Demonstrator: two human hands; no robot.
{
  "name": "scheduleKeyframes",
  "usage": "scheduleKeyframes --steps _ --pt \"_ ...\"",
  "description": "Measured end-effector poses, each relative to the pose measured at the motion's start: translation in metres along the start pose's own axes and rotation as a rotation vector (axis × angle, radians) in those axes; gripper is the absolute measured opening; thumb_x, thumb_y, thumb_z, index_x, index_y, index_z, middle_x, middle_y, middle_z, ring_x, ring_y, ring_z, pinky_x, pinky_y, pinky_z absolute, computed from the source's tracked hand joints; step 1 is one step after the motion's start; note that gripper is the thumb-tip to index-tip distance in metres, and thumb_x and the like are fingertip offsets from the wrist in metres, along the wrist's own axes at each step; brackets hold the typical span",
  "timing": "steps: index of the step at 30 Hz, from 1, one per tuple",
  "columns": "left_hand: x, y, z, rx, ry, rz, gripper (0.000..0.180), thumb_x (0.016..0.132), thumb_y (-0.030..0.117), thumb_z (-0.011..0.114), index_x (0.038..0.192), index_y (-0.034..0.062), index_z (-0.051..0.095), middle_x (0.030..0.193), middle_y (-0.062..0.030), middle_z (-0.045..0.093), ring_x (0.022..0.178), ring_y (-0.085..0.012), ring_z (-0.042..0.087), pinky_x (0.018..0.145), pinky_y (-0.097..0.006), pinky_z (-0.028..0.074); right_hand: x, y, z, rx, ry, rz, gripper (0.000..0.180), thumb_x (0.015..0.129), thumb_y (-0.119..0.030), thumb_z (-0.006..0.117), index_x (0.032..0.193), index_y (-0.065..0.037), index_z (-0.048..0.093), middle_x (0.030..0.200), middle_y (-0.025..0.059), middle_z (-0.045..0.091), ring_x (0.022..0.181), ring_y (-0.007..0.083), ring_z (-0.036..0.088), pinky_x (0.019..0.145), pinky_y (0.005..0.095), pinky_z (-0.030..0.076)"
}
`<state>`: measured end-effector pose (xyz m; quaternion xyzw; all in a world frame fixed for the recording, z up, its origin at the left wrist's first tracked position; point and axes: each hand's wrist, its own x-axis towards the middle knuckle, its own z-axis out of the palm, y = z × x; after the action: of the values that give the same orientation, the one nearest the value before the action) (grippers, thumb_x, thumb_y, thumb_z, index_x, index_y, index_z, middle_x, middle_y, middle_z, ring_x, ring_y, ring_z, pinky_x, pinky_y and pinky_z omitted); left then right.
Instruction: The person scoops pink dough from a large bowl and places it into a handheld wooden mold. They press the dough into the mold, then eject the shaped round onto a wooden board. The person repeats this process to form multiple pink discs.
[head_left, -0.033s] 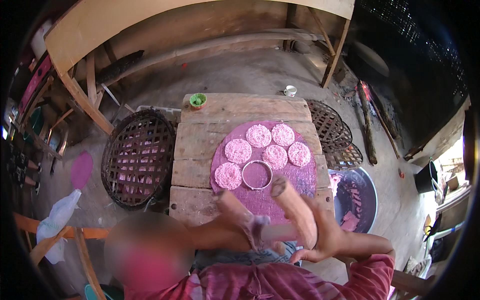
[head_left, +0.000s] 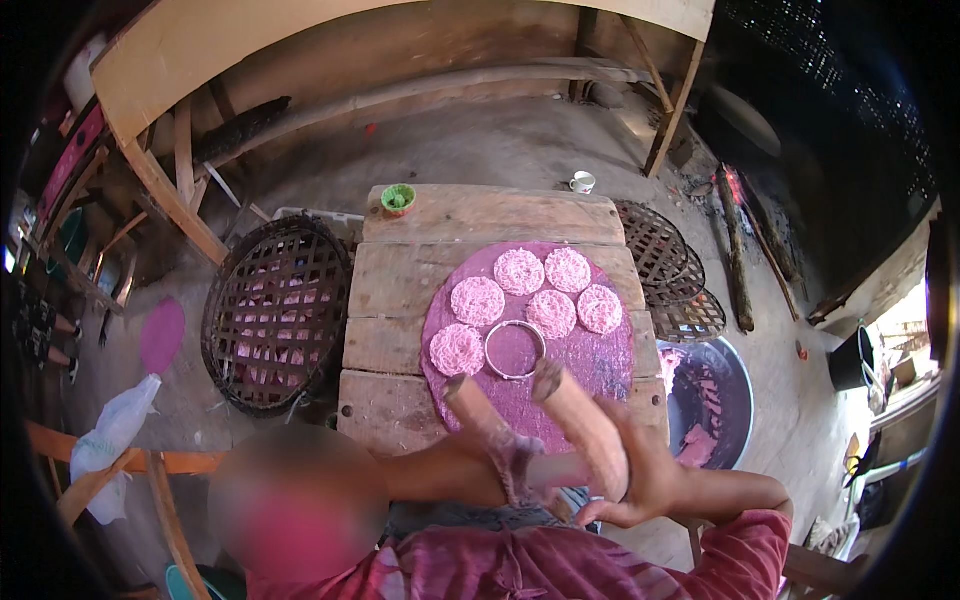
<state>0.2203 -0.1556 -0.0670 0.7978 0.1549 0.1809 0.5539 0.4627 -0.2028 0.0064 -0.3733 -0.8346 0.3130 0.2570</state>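
Observation:
In front of my chest I hold a two-armed wooden press [head_left: 590, 440], its arms tilted up toward the table. My right hand [head_left: 648, 470] wraps the thick right arm from outside. My left hand [head_left: 490, 462], partly hidden, grips the left arm, which has pinkish residue low down. A pale cylinder [head_left: 560, 468] lies between the two arms. Just beyond their tips, a thin metal ring [head_left: 515, 350] rests on a round pink-purple mat [head_left: 590, 370] with only the mat inside it. Several pink discs of tangled strands, such as one noodle disc [head_left: 456, 349], lie around the ring's left and far sides.
The mat lies on a plank table [head_left: 400, 280] with a small green bowl [head_left: 398, 199] at its far left. A woven basket [head_left: 275, 315] stands left, and woven trays [head_left: 655, 250] and a basin [head_left: 745, 400] right. Burning logs [head_left: 735, 245] lie farther right; a cup [head_left: 582, 182] stands beyond the table.
The tips of the press's two arms have come closer together. The left arm has shifted right and the right arm's tip slightly left. The ring and discs stay in place on the mat.

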Motion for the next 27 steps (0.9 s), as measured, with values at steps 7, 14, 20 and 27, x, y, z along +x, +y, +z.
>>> scheduleKeyframes --steps 7,14,20,27 --pt "0.035 -0.014 -0.001 0.141 -0.09 0.083 0.041 0.087 0.026 0.068 0.122 0.0085 0.058 0.109 -0.0144 0.059 0.103 -0.0254 0.058 0.09 -0.039 0.046 0.021 0.014 -0.003 0.381 -0.003 0.203 0.12 0.069 -0.06 0.08 0.149 0.004 0.018 0.143 0.0268 0.039 0.132 0.0327 0.044 0.107 0.0421 0.036" --pt "0.041 0.025 -0.078 -0.031 -0.071 0.018 0.08 0.077 0.029 0.081 0.142 0.0059 0.039 0.143 -0.0162 0.043 0.124 -0.0263 0.049 0.104 -0.039 0.042 -0.024 0.06 -0.005 1.383 -0.481 0.459 0.132 0.062 -0.078 0.067 0.146 0.011 0.019 0.135 0.0255 0.044 0.121 0.035 0.048 0.106 0.0454 0.033" --pt "0.096 0.068 -0.131 -1.176 0.238 0.523 0.076 0.093 0.045 0.059 0.148 0.0045 0.026 0.144 -0.0232 0.037 0.129 -0.0341 0.044 0.11 -0.048 0.036 -0.016 0.073 -0.014 1.503 -0.484 0.201 0.151 0.05 -0.099 0.05 0.145 0.013 0.017 0.117 0.0253 0.054 0.105 0.0314 0.057 0.089 0.0419 0.044" --pt "0.158 0.012 -0.184 -1.3 0.282 0.508 0.061 0.099 0.052 0.037 0.126 0.0003 0.052 0.118 -0.0205 0.063 0.113 -0.0316 0.061 0.098 -0.041 0.049 0.034 0.077 -0.061 1.381 -0.304 0.468 0.135 0.067 -0.093 0.039 0.144 0.016 0.022 0.109 0.0278 0.059 0.092 0.0332 0.063 0.082 0.0423 0.048"
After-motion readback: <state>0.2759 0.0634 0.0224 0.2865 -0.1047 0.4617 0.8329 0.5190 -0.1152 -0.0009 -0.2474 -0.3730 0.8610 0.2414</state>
